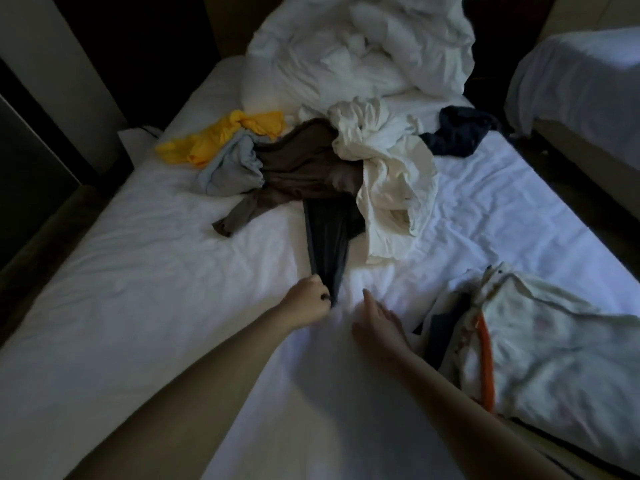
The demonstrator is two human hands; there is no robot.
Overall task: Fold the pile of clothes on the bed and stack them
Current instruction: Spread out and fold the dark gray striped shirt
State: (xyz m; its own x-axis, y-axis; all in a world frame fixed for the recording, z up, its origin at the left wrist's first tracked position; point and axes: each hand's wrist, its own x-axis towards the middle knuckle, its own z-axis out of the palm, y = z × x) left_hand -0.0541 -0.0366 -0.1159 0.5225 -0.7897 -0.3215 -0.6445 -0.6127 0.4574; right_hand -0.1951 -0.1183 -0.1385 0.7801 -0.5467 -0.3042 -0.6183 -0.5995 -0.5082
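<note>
The fingers (322,294) of my left hand (306,303) are pinching the near tip of the dark grey garment (329,237), which is trailing toward me from the pile (239,164) in the middle of the bed (138,271). My right hand (379,323) is lying flat and open just right of that tip, holding nothing. I am judging the cloth light, limp and a little slick, so I am planning to take its hem at two corners. It is looking smooth and charcoal, bunched into a narrow strip, its far end running under the brown garment (298,174) and white garment (391,181).
</note>
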